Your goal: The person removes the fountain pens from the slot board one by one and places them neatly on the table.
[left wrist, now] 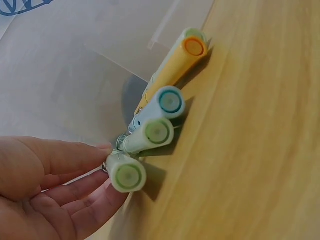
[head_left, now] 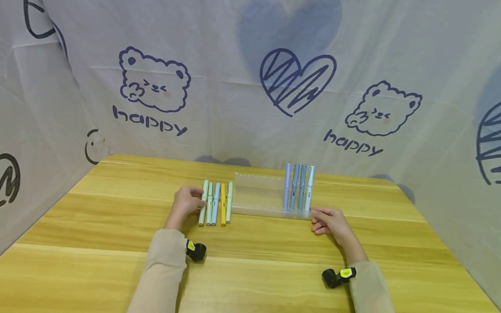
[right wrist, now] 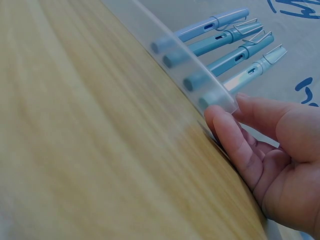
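My left hand pinches the leftmost pale green pen between thumb and fingers. Its round end faces the left wrist camera. Beside it on the table lie another green pen, a light blue pen, a yellow pen and one more green pen. A clear plastic pen stand is right of them. Its right front corner is pinched by my right hand. At that end lean a purple pen, two grey-blue pens and a pale blue pen.
The wooden table ends at a white cloth backdrop with printed bears and hearts. Black cameras are strapped at both wrists, over beige sleeves.
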`<act>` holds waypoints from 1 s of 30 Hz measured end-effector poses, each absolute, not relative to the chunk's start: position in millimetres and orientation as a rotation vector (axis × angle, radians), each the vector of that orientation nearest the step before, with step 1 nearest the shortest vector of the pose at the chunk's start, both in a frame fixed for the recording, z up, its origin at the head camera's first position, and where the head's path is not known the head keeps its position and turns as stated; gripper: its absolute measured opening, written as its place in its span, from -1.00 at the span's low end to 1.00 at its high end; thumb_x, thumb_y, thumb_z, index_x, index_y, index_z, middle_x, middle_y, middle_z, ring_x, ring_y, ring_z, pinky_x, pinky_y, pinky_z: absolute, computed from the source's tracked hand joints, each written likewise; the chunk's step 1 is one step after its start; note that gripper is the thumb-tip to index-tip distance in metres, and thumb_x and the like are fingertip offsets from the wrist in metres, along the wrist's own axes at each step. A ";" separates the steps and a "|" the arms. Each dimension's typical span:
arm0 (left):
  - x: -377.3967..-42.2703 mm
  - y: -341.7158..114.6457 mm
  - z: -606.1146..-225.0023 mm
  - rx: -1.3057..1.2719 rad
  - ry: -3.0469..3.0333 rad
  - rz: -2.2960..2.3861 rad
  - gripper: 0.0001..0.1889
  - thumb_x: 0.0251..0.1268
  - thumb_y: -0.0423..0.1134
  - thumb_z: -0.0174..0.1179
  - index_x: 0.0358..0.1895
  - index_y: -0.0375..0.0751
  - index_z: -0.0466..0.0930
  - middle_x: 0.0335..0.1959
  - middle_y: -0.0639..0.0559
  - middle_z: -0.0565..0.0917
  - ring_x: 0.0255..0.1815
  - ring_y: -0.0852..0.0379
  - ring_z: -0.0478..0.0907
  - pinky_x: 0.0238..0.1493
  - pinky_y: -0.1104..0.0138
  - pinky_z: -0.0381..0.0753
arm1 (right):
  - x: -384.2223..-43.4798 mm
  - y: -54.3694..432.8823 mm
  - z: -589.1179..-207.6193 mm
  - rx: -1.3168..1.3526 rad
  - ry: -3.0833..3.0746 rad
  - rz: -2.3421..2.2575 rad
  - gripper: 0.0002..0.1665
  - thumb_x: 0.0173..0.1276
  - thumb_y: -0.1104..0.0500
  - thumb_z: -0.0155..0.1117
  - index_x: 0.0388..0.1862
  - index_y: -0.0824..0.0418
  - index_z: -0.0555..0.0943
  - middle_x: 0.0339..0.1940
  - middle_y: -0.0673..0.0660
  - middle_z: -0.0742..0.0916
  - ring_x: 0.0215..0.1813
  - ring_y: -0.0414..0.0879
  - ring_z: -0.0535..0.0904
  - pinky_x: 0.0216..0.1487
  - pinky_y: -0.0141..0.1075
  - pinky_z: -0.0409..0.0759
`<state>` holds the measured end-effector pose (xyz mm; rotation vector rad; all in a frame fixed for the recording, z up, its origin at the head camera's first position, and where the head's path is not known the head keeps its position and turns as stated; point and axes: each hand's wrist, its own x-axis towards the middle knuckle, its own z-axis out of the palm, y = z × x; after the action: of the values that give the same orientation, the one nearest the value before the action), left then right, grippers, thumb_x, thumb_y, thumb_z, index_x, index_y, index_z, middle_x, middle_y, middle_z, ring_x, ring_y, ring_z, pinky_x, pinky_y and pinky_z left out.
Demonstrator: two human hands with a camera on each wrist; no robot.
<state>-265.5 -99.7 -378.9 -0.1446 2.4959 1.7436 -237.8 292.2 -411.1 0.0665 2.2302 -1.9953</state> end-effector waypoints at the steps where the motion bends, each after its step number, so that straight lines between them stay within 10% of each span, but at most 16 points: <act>1: -265.5 -99.6 -378.9 -0.144 2.501 1.738 -0.62 0.06 -0.59 0.12 0.02 -0.54 0.39 -0.02 -0.39 0.45 -0.20 -0.16 0.50 -0.35 0.26 0.61 | -237.9 292.1 -411.3 0.068 2.233 -1.994 -0.47 0.33 0.21 0.07 0.11 0.60 0.32 -0.56 0.10 0.60 -0.60 -0.13 0.59 -0.54 -0.32 0.60; 30: -263.9 -99.0 -382.5 -0.113 2.604 1.621 -0.66 0.03 -0.54 0.18 -0.05 -0.53 0.45 -0.12 -0.37 0.48 -0.23 -0.14 0.50 -0.36 0.28 0.60 | -239.4 291.7 -412.4 0.095 2.238 -2.000 -0.50 0.33 0.23 0.06 0.10 0.59 0.33 -0.56 0.09 0.60 -0.60 -0.14 0.58 -0.55 -0.33 0.60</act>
<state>-263.9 -99.0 -382.5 -0.1128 2.6041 1.6210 -239.4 291.7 -412.4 0.0953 2.2385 -1.9996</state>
